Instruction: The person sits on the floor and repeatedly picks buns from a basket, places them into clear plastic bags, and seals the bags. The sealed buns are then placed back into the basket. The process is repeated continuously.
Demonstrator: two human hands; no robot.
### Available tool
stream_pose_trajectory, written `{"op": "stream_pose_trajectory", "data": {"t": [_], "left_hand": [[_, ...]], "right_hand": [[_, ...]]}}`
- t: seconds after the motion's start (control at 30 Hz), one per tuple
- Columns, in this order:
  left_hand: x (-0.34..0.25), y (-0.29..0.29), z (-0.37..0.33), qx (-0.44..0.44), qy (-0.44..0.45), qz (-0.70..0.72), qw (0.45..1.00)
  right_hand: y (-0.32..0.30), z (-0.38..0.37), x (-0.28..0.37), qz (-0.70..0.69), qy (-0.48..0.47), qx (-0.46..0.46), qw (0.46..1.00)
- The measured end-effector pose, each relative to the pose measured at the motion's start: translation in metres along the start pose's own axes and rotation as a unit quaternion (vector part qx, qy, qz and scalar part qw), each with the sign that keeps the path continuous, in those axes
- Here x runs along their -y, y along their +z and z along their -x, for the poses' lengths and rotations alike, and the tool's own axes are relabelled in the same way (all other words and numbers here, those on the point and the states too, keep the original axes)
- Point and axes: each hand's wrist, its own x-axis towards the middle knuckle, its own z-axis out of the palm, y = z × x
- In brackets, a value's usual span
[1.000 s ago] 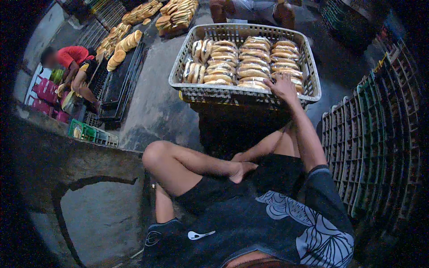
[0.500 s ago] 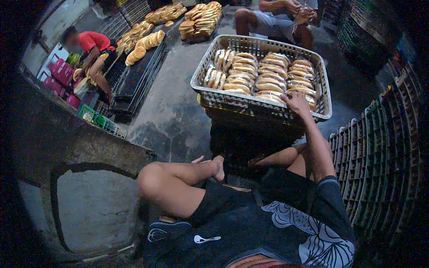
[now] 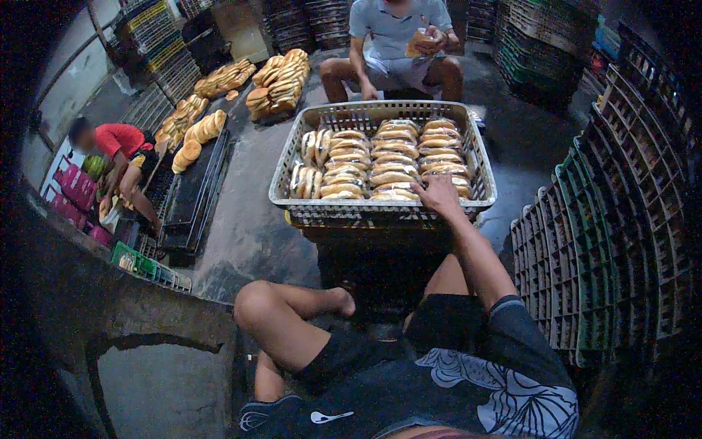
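Note:
My right hand (image 3: 441, 196) reaches over the near wall of a plastic crate (image 3: 285, 186). Its fingers are spread and rest on the wrapped buns (image 3: 395, 177) at the near right; no bun is lifted. These buns are split, with a pale filling, and stand packed in rows in clear wrapping. A second, sideways-turned group of wrapped buns (image 3: 306, 181) fills the left end of the crate. My left hand is out of view; part of the left arm (image 3: 269, 378) shows below my bent left knee.
Across the crate a seated co-worker (image 3: 398, 44) holds a bun. Another person in red (image 3: 117, 139) bends at the left beside dark trays (image 3: 194, 197). Bread piles (image 3: 278, 82) lie on the floor behind. Stacked crates (image 3: 599, 249) stand close on my right.
The view has tilted up and shifted right, showing more of the seated co-worker. My right hand stays on the near-right buns. My left hand, seen by my foot before, has left the view.

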Motion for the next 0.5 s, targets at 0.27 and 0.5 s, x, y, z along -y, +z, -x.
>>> {"op": "stream_pose_trajectory", "data": {"t": [0.27, 0.5], "left_hand": [[-0.129, -0.053, 0.075, -0.244, 0.191, -0.163, 0.937], [-0.195, -0.022, 0.102, -0.194, 0.163, -0.272, 0.928]], "right_hand": [[-0.034, 0.024, -0.02, 0.048, 0.052, -0.096, 0.993], [-0.02, -0.002, -0.172, -0.233, 0.278, -0.016, 0.932]]}}
